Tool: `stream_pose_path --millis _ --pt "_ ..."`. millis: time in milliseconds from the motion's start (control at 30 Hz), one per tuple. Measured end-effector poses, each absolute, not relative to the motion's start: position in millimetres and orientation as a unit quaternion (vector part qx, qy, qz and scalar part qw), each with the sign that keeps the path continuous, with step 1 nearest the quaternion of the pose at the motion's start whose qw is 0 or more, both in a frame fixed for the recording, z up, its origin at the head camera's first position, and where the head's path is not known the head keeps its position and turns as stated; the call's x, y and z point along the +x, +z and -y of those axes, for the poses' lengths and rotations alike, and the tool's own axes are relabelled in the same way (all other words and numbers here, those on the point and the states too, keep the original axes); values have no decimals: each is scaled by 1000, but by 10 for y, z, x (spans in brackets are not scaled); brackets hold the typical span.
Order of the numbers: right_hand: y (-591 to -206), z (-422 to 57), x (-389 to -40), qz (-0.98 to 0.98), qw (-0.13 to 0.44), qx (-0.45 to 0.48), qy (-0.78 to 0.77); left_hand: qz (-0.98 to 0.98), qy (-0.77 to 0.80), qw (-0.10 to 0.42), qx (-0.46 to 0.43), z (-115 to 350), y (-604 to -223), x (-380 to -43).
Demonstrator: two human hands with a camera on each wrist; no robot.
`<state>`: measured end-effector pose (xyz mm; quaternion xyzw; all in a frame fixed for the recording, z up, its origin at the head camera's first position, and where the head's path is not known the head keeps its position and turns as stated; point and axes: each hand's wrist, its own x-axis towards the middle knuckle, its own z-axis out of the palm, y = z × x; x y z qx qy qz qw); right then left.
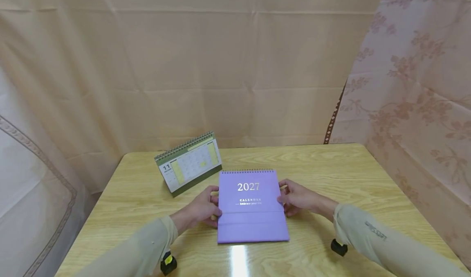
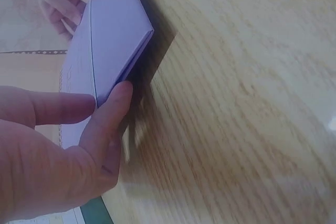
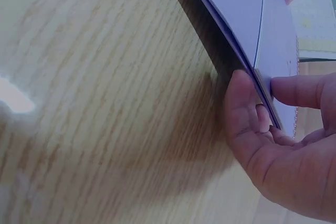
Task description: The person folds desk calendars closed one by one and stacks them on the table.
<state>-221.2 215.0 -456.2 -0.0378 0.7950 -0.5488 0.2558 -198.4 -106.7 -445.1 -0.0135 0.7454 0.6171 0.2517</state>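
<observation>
A purple spiral-bound desk calendar [image 1: 252, 224] marked 2027 lies nearly flat, raised a little over the table, its coil edge on the far side. My left hand [image 1: 201, 206] pinches its left edge, thumb on the cover and fingers beneath. On the opposite edge my right hand [image 1: 297, 198] grips it the same way. The right wrist view shows the right thumb [image 3: 296, 92] on top of the calendar [image 3: 278, 40] and curled fingers under its side. In the left wrist view a shadow falls below the purple calendar [image 2: 118, 35]. Parts of the fingers are hidden underneath.
A green and white desk calendar [image 1: 191, 164], turned to page 11, stands like a tent behind and left of the purple one. Both sit at a wooden table [image 1: 312, 162]. Beige curtain [image 1: 228, 64] hangs behind it, and a floral curtain [image 1: 416, 105] on the right.
</observation>
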Motion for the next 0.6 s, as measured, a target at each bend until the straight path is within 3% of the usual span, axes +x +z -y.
stream_pose_path --millis 600 --pt "-4574 -2072 -2300 -851 240 -38 -466 -760 600 246 -38 1061 -4517 -2027"
